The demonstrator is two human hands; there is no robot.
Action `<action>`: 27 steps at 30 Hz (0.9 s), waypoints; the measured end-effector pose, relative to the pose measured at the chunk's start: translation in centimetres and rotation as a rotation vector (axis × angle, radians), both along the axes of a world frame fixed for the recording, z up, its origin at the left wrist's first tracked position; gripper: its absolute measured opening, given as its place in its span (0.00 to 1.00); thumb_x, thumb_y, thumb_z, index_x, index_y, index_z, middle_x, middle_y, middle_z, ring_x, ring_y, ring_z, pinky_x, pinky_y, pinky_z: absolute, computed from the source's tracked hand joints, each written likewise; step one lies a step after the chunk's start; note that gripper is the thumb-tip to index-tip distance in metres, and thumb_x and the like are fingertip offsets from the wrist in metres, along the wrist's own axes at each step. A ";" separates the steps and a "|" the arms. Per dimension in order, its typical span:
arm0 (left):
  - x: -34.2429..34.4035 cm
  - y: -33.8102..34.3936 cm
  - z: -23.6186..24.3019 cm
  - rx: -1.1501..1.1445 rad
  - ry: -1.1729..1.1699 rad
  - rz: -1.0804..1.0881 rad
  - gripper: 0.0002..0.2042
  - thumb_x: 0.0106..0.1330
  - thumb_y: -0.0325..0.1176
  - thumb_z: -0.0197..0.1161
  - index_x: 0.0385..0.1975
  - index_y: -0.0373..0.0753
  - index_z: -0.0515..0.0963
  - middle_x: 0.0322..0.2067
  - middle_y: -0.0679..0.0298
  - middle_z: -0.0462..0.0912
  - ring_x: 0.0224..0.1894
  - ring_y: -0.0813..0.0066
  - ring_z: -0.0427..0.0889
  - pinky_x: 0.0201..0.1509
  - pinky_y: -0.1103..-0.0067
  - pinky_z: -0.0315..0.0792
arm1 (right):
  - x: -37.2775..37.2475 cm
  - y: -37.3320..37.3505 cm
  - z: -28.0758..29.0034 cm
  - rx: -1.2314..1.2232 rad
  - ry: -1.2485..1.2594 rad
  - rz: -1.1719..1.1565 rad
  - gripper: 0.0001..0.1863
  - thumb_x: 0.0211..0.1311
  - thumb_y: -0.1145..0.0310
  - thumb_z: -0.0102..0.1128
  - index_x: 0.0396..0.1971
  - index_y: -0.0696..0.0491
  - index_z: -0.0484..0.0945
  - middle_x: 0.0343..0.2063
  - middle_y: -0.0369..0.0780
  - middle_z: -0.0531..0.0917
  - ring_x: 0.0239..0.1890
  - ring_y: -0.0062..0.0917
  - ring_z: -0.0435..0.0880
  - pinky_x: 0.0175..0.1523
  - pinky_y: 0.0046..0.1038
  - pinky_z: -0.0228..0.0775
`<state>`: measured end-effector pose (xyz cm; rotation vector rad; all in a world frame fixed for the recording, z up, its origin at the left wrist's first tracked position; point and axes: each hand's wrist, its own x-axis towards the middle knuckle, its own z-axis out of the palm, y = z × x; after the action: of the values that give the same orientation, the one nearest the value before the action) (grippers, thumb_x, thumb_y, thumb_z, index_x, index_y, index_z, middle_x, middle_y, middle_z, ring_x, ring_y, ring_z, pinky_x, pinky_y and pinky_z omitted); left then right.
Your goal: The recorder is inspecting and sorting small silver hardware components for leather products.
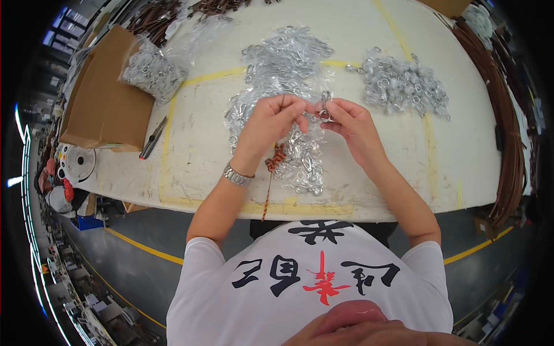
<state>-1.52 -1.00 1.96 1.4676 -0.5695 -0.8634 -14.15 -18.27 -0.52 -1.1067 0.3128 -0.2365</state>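
Over a long pile of bagged silver metal clips [285, 52], my left hand [276, 118] has its fingers pinched close beside my right hand; what they hold is hard to make out. My right hand [352, 124] grips a silver clip with a ring [325, 104] between thumb and fingers. A twisted orange-and-dark cord [276, 155] lies just below my left hand, its tail running toward the front edge. Another cluster of bagged clips [404, 83] lies to the right.
A cardboard box [95, 92] with bagged hardware [151, 72], a knife [153, 138] and a white fan [79, 162] are at the left. Brown strips [496, 132] line the right edge of the white table [461, 173]; more lie at the back left.
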 end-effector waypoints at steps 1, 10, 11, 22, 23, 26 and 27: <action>-0.2 0.1 -0.3 0.004 0.019 -0.021 0.10 0.77 0.34 0.62 0.44 0.35 0.86 0.26 0.70 0.86 0.20 0.94 0.65 0.22 0.89 0.57 | -0.4 -0.1 0.0 0.004 0.019 -0.021 0.15 0.78 0.60 0.60 0.46 0.57 0.86 0.34 0.34 0.87 0.32 0.15 0.82 0.46 0.21 0.77; 0.4 0.1 -0.4 -0.155 0.263 -0.196 0.12 0.75 0.30 0.63 0.53 0.32 0.83 0.32 0.70 0.82 0.19 0.92 0.64 0.21 0.88 0.56 | -1.6 -1.8 -0.7 0.001 0.073 0.354 0.15 0.79 0.59 0.59 0.42 0.56 0.85 0.32 0.33 0.85 0.28 0.13 0.80 0.38 0.18 0.75; 0.5 0.2 -0.6 -0.154 0.265 -0.194 0.12 0.75 0.30 0.63 0.53 0.32 0.83 0.32 0.70 0.82 0.19 0.92 0.64 0.21 0.88 0.56 | -1.2 -2.1 -0.4 0.053 0.037 0.388 0.14 0.79 0.60 0.58 0.42 0.56 0.85 0.31 0.33 0.84 0.27 0.13 0.78 0.36 0.18 0.72; -1.9 -1.2 -1.9 -0.016 -0.110 0.073 0.05 0.71 0.30 0.69 0.37 0.36 0.83 0.25 0.74 0.80 0.24 0.93 0.70 0.25 0.88 0.62 | -1.6 -0.7 -1.0 -0.355 0.074 0.303 0.13 0.78 0.62 0.60 0.39 0.57 0.85 0.27 0.34 0.85 0.26 0.15 0.79 0.35 0.20 0.73; -2.0 -1.3 -2.0 -0.014 -0.110 0.079 0.05 0.71 0.30 0.69 0.37 0.36 0.83 0.25 0.74 0.80 0.24 0.93 0.70 0.25 0.88 0.62 | -1.8 -0.2 -0.2 -0.609 0.042 0.220 0.13 0.77 0.62 0.60 0.39 0.57 0.84 0.27 0.35 0.84 0.26 0.17 0.80 0.35 0.22 0.73; -2.2 -1.5 -2.5 -0.014 -0.182 0.104 0.05 0.72 0.30 0.68 0.35 0.36 0.81 0.26 0.74 0.81 0.27 0.92 0.74 0.29 0.88 0.66 | -2.0 0.4 0.1 -1.072 -0.031 0.075 0.12 0.77 0.62 0.60 0.40 0.56 0.84 0.26 0.38 0.84 0.26 0.21 0.81 0.35 0.25 0.74; -2.5 -1.7 -2.5 -0.023 -0.200 0.104 0.05 0.73 0.30 0.68 0.36 0.36 0.81 0.27 0.73 0.82 0.27 0.92 0.73 0.29 0.88 0.64 | -2.0 0.3 0.0 -1.281 -0.068 0.011 0.12 0.76 0.62 0.60 0.41 0.55 0.85 0.26 0.39 0.84 0.26 0.22 0.82 0.35 0.27 0.75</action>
<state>-4.01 -2.66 -0.56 1.5589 -0.6433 -0.6311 -16.13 -17.95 -0.53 -2.3531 0.0588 -0.4895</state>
